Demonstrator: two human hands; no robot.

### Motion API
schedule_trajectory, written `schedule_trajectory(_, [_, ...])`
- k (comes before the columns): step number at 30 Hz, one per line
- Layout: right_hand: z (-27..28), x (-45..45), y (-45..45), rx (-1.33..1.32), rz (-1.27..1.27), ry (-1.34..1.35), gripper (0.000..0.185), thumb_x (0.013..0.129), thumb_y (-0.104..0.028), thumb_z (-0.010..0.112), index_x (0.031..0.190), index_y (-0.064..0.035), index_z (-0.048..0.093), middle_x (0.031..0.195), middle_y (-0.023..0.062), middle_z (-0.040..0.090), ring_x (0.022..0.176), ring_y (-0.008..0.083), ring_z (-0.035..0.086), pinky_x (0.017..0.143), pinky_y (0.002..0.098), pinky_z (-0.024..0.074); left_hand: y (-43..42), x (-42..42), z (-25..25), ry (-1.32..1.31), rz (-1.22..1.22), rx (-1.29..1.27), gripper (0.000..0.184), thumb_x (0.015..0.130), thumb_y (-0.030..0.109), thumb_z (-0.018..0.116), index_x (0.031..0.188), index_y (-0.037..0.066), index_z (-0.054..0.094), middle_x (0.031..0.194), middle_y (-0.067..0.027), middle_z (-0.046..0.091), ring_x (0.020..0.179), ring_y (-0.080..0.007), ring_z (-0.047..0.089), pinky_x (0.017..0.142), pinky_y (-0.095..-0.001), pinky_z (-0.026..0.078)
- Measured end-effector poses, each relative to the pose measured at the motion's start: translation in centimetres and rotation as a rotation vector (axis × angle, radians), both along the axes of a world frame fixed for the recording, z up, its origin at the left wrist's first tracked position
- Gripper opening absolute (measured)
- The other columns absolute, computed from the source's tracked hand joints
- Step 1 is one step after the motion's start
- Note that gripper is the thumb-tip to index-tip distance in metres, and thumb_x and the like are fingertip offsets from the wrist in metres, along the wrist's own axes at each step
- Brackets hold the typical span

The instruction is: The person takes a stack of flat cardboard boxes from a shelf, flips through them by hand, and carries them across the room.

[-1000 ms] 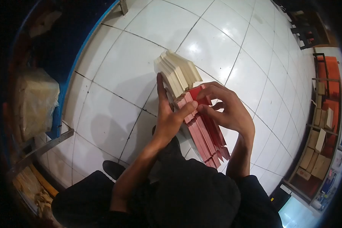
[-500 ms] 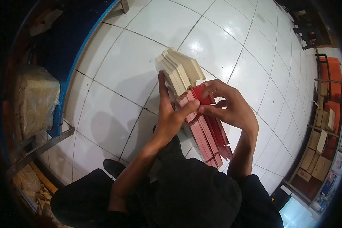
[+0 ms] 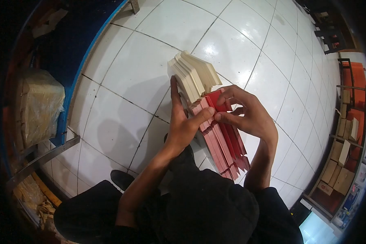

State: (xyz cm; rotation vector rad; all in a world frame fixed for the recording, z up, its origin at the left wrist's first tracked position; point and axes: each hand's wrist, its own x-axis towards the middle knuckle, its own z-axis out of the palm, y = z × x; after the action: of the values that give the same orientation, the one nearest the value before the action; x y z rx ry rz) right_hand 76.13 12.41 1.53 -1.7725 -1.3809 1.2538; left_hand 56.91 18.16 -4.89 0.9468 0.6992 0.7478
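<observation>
A bundle of folded cardboard sheets stands on edge in front of me, its upper part cream [image 3: 191, 75] and its lower part red and pink [image 3: 218, 148]. My left hand [image 3: 182, 127] is wrapped round the bundle's left side, thumb across the pink edges and fingers stretched along the cream part. At the right side, my right hand [image 3: 254, 116] is closed with thumb and fingers at a bright red flap [image 3: 216, 99]. The red sheets fan apart toward their lower ends. How the bundle is supported below is hidden.
White floor tiles [image 3: 150, 53] surround the bundle. To the left is a blue-edged table [image 3: 75, 77] with a plastic-wrapped package [image 3: 42, 110] beside it. A rack with cardboard boxes [image 3: 333, 175] stands at the right. My dark-clothed knees are at the bottom.
The red sheets' lower ends sit slightly farther right. My right hand has shifted a touch to the right; my left hand stays nearly in place.
</observation>
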Motion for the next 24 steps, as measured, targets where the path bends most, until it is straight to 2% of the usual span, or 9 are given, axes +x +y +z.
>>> schedule_trajectory(3, [-0.02, -0.12, -0.21, 0.034, -0.028, 0.013, 0.022, 0.090, -0.012, 0.078, 0.108, -0.0047, 0.068, 0.119, 0.0086, 0.069, 0.103, 0.0224, 0.072, 0.078, 0.0332, 0.0642, -0.05, -0.03, -0.19, -0.006, -0.004, 0.003, 0.118, 0.087, 0.014, 0.077, 0.163, 0.001, -0.013, 0.145, -0.0227, 0.044, 0.131, -0.0291, 0.054, 0.108, -0.0414, 0.050])
schedule_trajectory(6, [0.15, -0.31, -0.16, 0.026, -0.043, 0.041, 0.020, 0.092, -0.008, 0.071, 0.111, -0.0049, 0.067, 0.123, 0.0106, 0.067, 0.104, 0.0235, 0.072, 0.080, 0.0340, 0.0645, 0.05, -0.01, -0.43, 0.009, -0.008, 0.042, 0.119, 0.088, 0.015, 0.078, 0.162, 0.000, -0.014, 0.145, -0.0227, 0.044, 0.131, -0.0291, 0.054, 0.108, -0.0419, 0.050])
schedule_trajectory(9, [0.33, -0.47, -0.04, 0.064, 0.020, -0.045, 0.022, 0.092, -0.009, 0.071, 0.113, -0.0055, 0.068, 0.125, 0.0127, 0.066, 0.105, 0.0252, 0.072, 0.082, 0.0357, 0.0650, -0.02, -0.07, -0.13, 0.007, -0.007, -0.001, 0.119, 0.088, 0.015, 0.077, 0.162, 0.001, -0.015, 0.144, -0.0225, 0.045, 0.131, -0.0291, 0.054, 0.108, -0.0421, 0.050])
schedule_trajectory(15, [0.36, -0.58, 0.11, 0.052, 0.006, -0.031, 0.034, 0.086, -0.019, 0.084, 0.114, -0.0059, 0.069, 0.128, 0.0128, 0.065, 0.106, 0.0257, 0.072, 0.083, 0.0374, 0.0672, 0.03, -0.06, 0.11, 0.001, -0.016, -0.014, 0.120, 0.088, 0.017, 0.077, 0.162, 0.001, -0.016, 0.145, -0.0233, 0.044, 0.132, -0.0298, 0.053, 0.109, -0.0421, 0.049])
schedule_trajectory(18, [0.13, -0.35, 0.14, 0.015, -0.016, -0.003, 0.040, 0.082, -0.022, 0.089, 0.114, -0.0065, 0.071, 0.131, 0.0142, 0.065, 0.112, 0.0299, 0.070, 0.082, 0.0445, 0.0672, -0.09, -0.03, 0.05, 0.009, -0.008, -0.021, 0.120, 0.088, 0.018, 0.077, 0.162, 0.001, -0.016, 0.146, -0.0237, 0.043, 0.132, -0.0302, 0.053, 0.110, -0.0421, 0.049])
schedule_trajectory(21, [0.12, -0.29, 0.09, 0.023, -0.013, -0.018, 0.039, 0.083, -0.022, 0.088, 0.114, -0.0062, 0.071, 0.131, 0.0143, 0.065, 0.113, 0.0300, 0.070, 0.082, 0.0437, 0.0673, -0.08, -0.03, -0.16, 0.011, -0.006, -0.013, 0.120, 0.088, 0.018, 0.077, 0.162, 0.001, -0.015, 0.146, -0.0238, 0.043, 0.132, -0.0304, 0.053, 0.110, -0.0421, 0.048])
schedule_trajectory(24, [0.03, -0.29, 0.09, 0.042, -0.007, -0.037, 0.041, 0.083, -0.022, 0.088, 0.114, -0.0043, 0.068, 0.127, 0.0126, 0.065, 0.107, 0.0260, 0.072, 0.084, 0.0384, 0.0675, 0.05, -0.06, 0.03, 0.000, -0.016, -0.006, 0.120, 0.088, 0.018, 0.077, 0.162, 0.001, -0.015, 0.146, -0.0239, 0.043, 0.132, -0.0305, 0.053, 0.110, -0.0419, 0.049])
